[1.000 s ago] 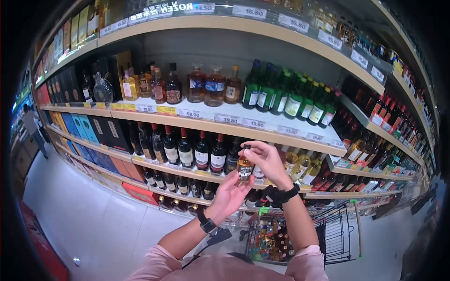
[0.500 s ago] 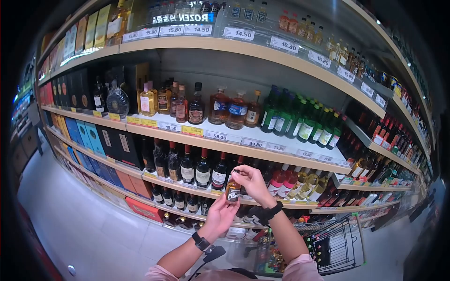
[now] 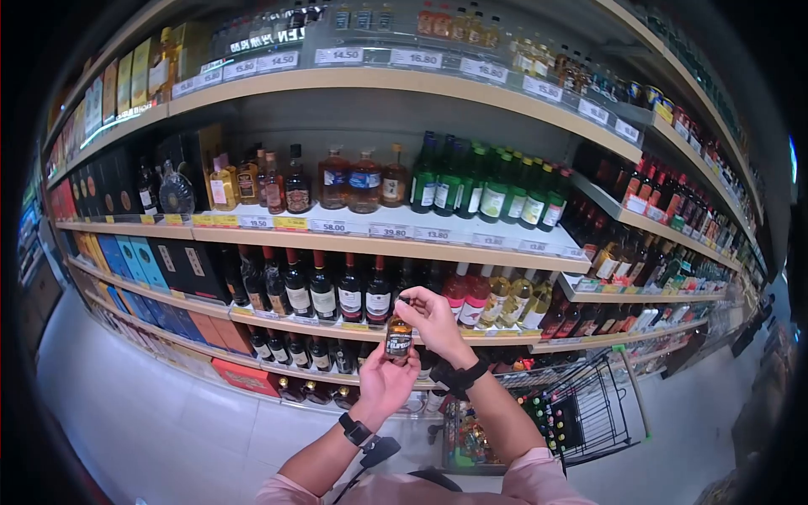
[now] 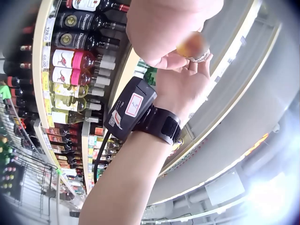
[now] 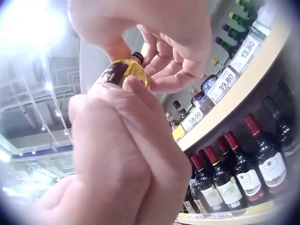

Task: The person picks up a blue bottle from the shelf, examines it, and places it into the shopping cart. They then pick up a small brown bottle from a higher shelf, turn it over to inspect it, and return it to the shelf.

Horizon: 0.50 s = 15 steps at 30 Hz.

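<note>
A miniature bottle of amber liquor (image 3: 399,342) with a dark label and dark cap is held upright at chest height before the shelves. My left hand (image 3: 387,387) grips its lower part, fingers and thumb around the sides. From above, the right hand (image 3: 435,326) pinches the capped top with thumb and fingertips. In the right wrist view the cap (image 5: 137,57) shows between the right fingers, while the left thumb lies against the yellow-amber glass (image 5: 136,71). The left wrist view shows the blurred bottle base (image 4: 191,46), partly covered by the left hand.
Liquor bottles (image 3: 364,185) and green bottles (image 3: 492,195) line the shelf (image 3: 387,237) ahead. Red-capped wine bottles (image 3: 350,290) stand below; miniatures (image 3: 475,32) fill the top shelf. A shopping cart (image 3: 614,396) with bottles stands low right. Floor (image 3: 168,404) shows at left.
The head view has shifted. Both hands and the miniature bottle now appear lower and further left than a second ago. The left hand still holds the base, the right hand the capped top.
</note>
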Each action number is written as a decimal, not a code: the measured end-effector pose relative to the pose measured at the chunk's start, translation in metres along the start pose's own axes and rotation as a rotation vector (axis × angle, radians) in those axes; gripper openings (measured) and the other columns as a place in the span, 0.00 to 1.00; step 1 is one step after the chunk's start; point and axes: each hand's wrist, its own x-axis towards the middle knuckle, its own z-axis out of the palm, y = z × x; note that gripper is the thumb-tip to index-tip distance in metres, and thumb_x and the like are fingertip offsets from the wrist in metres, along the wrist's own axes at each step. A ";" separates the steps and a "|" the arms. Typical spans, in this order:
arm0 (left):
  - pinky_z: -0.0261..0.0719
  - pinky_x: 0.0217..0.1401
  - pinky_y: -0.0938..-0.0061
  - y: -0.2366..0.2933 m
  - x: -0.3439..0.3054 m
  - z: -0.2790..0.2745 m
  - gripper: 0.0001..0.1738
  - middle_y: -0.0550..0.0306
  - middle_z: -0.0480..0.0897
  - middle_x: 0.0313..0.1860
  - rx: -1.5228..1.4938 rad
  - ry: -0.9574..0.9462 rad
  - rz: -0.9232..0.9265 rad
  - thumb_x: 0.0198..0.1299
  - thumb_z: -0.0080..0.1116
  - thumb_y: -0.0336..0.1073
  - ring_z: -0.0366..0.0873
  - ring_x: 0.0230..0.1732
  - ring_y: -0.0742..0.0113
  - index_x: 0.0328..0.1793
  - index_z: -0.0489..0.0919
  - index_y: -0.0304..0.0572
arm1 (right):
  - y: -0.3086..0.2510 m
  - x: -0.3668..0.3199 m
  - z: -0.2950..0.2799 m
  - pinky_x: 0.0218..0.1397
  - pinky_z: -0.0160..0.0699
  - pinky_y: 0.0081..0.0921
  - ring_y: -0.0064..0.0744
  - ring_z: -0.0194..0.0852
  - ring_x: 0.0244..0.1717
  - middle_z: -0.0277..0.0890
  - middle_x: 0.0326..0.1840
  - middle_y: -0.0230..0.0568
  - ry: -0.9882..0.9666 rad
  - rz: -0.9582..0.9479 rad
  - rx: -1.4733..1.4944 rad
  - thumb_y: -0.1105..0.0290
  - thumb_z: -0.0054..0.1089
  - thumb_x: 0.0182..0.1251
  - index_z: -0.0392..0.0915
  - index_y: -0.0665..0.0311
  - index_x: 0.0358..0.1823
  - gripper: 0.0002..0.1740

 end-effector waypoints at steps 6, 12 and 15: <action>0.74 0.52 0.70 -0.057 -0.003 0.013 0.23 0.44 0.77 0.53 0.068 0.049 -0.088 0.70 0.51 0.44 0.73 0.49 0.59 0.62 0.70 0.34 | -0.024 -0.046 -0.048 0.51 0.77 0.20 0.20 0.77 0.46 0.78 0.42 0.33 0.054 0.007 -0.047 0.70 0.58 0.72 0.75 0.69 0.50 0.12; 0.77 0.64 0.68 -0.109 -0.003 -0.015 0.22 0.47 0.76 0.55 0.122 -0.003 -0.159 0.71 0.52 0.44 0.75 0.55 0.59 0.63 0.70 0.37 | -0.048 -0.103 -0.087 0.50 0.76 0.20 0.18 0.76 0.46 0.79 0.43 0.35 0.200 0.001 -0.100 0.69 0.60 0.71 0.76 0.72 0.52 0.15; 0.78 0.65 0.69 -0.134 -0.001 -0.020 0.18 0.49 0.78 0.55 0.219 0.006 -0.157 0.72 0.52 0.41 0.77 0.58 0.59 0.61 0.72 0.40 | -0.063 -0.129 -0.113 0.51 0.76 0.20 0.18 0.77 0.47 0.81 0.45 0.34 0.247 0.033 -0.242 0.68 0.61 0.70 0.77 0.69 0.55 0.16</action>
